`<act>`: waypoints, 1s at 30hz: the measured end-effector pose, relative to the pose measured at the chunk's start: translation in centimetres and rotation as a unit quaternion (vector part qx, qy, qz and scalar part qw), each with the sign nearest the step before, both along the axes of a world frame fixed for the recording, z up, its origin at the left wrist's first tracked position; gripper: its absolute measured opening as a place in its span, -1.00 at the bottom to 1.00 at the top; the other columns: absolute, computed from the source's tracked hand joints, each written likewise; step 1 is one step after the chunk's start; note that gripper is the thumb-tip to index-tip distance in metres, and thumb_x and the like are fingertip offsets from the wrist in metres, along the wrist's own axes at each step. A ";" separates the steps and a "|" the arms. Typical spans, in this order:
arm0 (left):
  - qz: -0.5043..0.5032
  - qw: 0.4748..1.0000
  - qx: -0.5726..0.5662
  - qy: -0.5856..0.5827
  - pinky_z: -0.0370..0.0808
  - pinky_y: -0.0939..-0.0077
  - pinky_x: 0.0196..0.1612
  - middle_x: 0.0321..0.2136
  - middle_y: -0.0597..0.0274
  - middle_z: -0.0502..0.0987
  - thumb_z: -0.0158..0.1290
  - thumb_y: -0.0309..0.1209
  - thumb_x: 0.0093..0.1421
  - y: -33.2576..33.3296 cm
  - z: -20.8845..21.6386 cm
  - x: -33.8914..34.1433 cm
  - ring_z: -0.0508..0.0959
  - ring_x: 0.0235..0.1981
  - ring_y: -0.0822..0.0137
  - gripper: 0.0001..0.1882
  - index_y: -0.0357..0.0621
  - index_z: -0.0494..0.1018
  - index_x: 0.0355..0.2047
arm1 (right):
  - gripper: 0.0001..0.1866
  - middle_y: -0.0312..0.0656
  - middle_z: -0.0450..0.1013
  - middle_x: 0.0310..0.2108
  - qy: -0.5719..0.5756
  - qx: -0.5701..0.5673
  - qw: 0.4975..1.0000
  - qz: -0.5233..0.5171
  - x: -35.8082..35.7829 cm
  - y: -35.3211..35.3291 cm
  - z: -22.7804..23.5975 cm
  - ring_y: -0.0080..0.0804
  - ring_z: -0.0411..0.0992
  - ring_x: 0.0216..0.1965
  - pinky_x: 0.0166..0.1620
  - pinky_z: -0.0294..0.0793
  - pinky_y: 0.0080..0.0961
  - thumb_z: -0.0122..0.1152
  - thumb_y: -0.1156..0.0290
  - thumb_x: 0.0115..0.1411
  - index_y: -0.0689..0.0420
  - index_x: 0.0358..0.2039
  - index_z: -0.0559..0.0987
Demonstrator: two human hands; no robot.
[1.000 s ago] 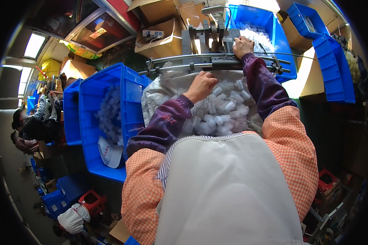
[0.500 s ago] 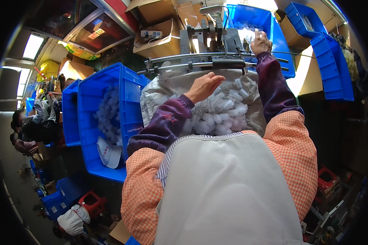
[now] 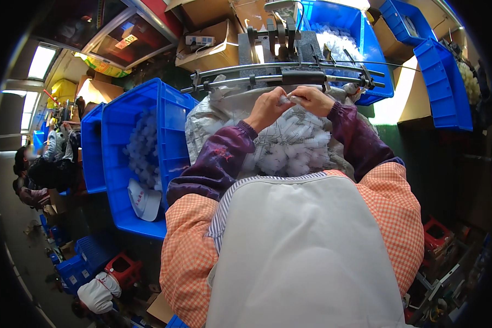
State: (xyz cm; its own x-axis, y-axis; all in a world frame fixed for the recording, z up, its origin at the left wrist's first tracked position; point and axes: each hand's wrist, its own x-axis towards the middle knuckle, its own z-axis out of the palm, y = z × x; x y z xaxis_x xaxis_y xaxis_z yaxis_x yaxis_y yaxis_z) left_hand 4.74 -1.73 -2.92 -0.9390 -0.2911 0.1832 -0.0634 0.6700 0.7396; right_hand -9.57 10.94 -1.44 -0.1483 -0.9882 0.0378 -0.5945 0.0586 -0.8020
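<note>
My left hand (image 3: 266, 110) and my right hand (image 3: 314, 100) meet in front of a metal rail. Between their closed fingertips is a small translucent white plastic piece (image 3: 283, 100), partly hidden by the fingers. Below them, a pile of clear comb-like plastic pieces (image 3: 295, 148) lies in a pale woven sack (image 3: 198, 121). Just beyond the hands, the long metal rail (image 3: 224, 72) runs across a bench machine (image 3: 282, 39). A blue bin (image 3: 378, 49) at the far right contains more whitish pieces (image 3: 336, 42).
To my left, a large blue bin (image 3: 172, 128) holds whitish pieces and a white cap (image 3: 143, 201). Open cardboard boxes (image 3: 216, 49) stand behind the machine. More blue crates (image 3: 443, 85) are at the right. Other people (image 3: 52, 164) sit far left.
My right hand has come back from the far blue bin to meet my left hand over the sack. A small plastic piece now shows between their fingertips.
</note>
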 end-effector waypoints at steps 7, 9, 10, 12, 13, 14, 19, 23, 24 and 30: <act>0.011 0.997 0.075 0.020 0.41 0.45 -0.43 -0.52 0.04 0.48 0.19 -0.28 -0.02 -0.8 0.6 0.9 0.51 -0.51 0.19 -0.67 -0.19 0.36 -0.34 | -0.80 -0.10 0.45 -0.45 -0.006 0.009 1.000 -0.024 -1.7 1.5 0.1 -0.22 0.42 -0.36 -0.29 0.38 -0.45 0.08 0.42 0.06 0.24 -0.31 0.52; 0.005 0.997 0.074 0.023 0.41 0.44 -0.43 -0.52 0.04 0.48 0.18 -0.28 -0.01 -0.5 0.7 0.7 0.51 -0.49 0.19 -0.67 -0.19 0.35 -0.33 | -0.68 -0.10 0.45 -0.40 0.153 -0.039 0.987 0.014 -1.0 1.8 -0.1 -0.16 0.40 -0.29 -0.22 0.34 -0.38 0.09 0.44 0.01 0.20 -0.17 0.44; 0.002 0.997 0.073 0.024 0.41 0.44 -0.42 -0.51 0.04 0.48 0.18 -0.29 0.00 -0.3 0.8 0.6 0.52 -0.49 0.19 -0.67 -0.20 0.35 -0.33 | -0.65 -0.11 0.45 -0.39 0.211 -0.066 0.975 0.020 -0.2 1.8 -0.2 -0.17 0.40 -0.28 -0.20 0.32 -0.36 0.09 0.44 0.01 0.19 -0.14 0.42; 0.018 0.996 0.081 0.038 0.41 0.43 -0.42 -0.51 0.04 0.48 0.15 -0.28 0.02 0.2 0.8 0.3 0.52 -0.48 0.20 -0.69 -0.19 0.35 -0.32 | -0.58 -0.15 0.45 -0.38 0.324 -0.120 0.938 0.031 1.4 1.2 0.2 -0.17 0.40 -0.26 -0.17 0.28 -0.34 0.09 0.45 0.00 0.16 -0.07 0.36; 0.025 0.995 0.085 0.045 0.41 0.43 -0.41 -0.51 0.03 0.48 0.14 -0.27 0.04 0.3 0.9 0.2 0.52 -0.48 0.20 -0.69 -0.19 0.34 -0.32 | -0.53 -0.16 0.46 -0.34 0.306 0.023 0.951 0.026 1.9 0.8 1.0 -0.17 0.40 -0.25 -0.14 0.26 -0.32 0.06 0.43 0.01 0.10 -0.01 0.32; 0.039 0.996 0.077 0.037 0.42 0.43 -0.41 -0.51 0.03 0.48 0.13 -0.26 0.05 0.1 1.0 0.3 0.52 -0.48 0.20 -0.69 -0.18 0.34 -0.31 | -0.54 -0.14 0.46 -0.33 0.276 0.028 0.960 0.029 1.6 0.6 1.2 -0.16 0.41 -0.25 -0.15 0.27 -0.32 0.05 0.42 0.01 0.08 -0.01 0.33; 0.084 0.995 0.041 0.034 0.43 0.42 -0.41 -0.51 0.03 0.48 0.07 -0.19 0.09 -1.2 0.5 1.3 0.53 -0.49 0.17 -0.66 -0.17 0.34 -0.27 | -0.72 -0.02 0.45 -0.54 0.193 -0.090 0.970 -0.121 -5.2 -0.7 -0.6 -0.06 0.45 -0.46 -0.39 0.42 -0.25 0.03 0.32 0.05 0.00 -0.18 0.49; 0.054 0.998 0.020 -0.037 0.42 0.39 -0.33 -0.41 0.02 0.49 0.03 -0.15 0.10 -1.0 0.9 1.8 0.52 -0.39 0.11 -0.64 -0.19 0.34 -0.25 | -0.75 -0.12 0.48 -0.43 0.282 0.011 0.918 -0.279 -8.7 -4.3 0.5 -0.17 0.45 -0.31 -0.19 0.29 -0.25 0.01 0.22 0.11 -0.04 -0.20 0.48; 0.045 0.998 0.005 -0.033 0.41 0.38 -0.30 -0.38 0.02 0.49 0.02 -0.14 0.11 -0.7 0.6 1.6 0.51 -0.36 0.10 -0.63 -0.19 0.34 -0.24 | -0.75 -0.15 0.48 -0.40 0.323 0.018 0.897 -0.300 -9.5 -5.2 -0.1 -0.20 0.44 -0.27 -0.14 0.25 -0.24 0.01 0.21 0.11 -0.06 -0.20 0.48; 0.028 0.999 -0.012 -0.040 0.39 0.35 -0.20 -0.30 0.01 0.48 -0.01 -0.11 0.11 -0.4 0.3 2.1 0.48 -0.24 0.06 -0.60 -0.18 0.36 -0.21 | -0.80 -0.27 0.35 -0.20 0.427 0.039 0.854 -0.296 -11.9 -8.3 -3.9 -0.28 0.30 -0.08 -0.04 0.13 -0.22 0.00 0.25 0.10 -0.08 -0.25 0.48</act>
State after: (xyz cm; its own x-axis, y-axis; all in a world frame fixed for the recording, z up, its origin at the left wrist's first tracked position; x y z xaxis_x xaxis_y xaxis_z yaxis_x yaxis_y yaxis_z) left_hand 6.86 -2.15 -2.60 -0.9330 -0.3404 0.1164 -0.1592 0.6808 0.7149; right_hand -21.43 2.68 -5.32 -0.5741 -0.7541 0.3190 -0.8080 0.5848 -0.0718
